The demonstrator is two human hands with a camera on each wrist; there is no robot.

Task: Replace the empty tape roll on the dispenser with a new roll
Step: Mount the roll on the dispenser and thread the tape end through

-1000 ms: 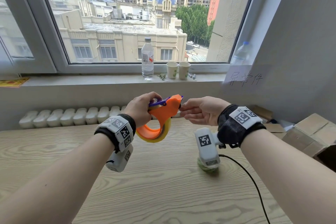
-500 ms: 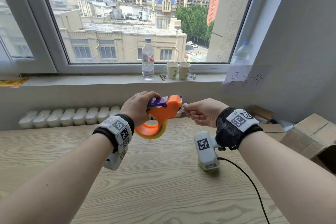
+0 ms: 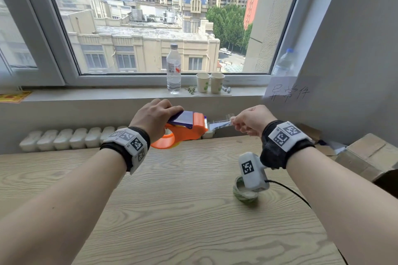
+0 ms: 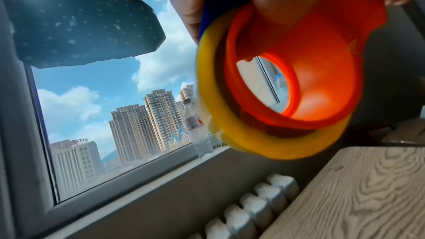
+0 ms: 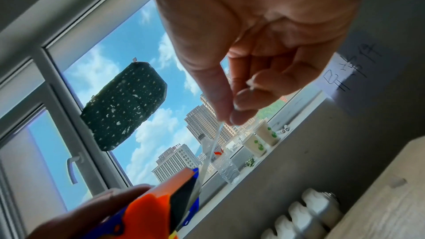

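Nearest, low right of the head view, an empty roll (image 3: 244, 193) lies on the table (image 3: 172, 211). Above mid-frame the left hand (image 3: 154, 119) grips the dispenser (image 3: 185, 129), long axis left-to-right; the right hand (image 3: 251, 120), just right, pinches the tape strip (image 3: 219, 123). Since earlier, the hands have spread and the strip has lengthened.

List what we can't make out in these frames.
- Used roll on table: head view, half hidden by the right wrist camera.
- Left hand fingertips: hidden behind dispenser.
- Tape roll: left wrist view, motion-blurred.
- Tape strip end: buried in right hand pinch.
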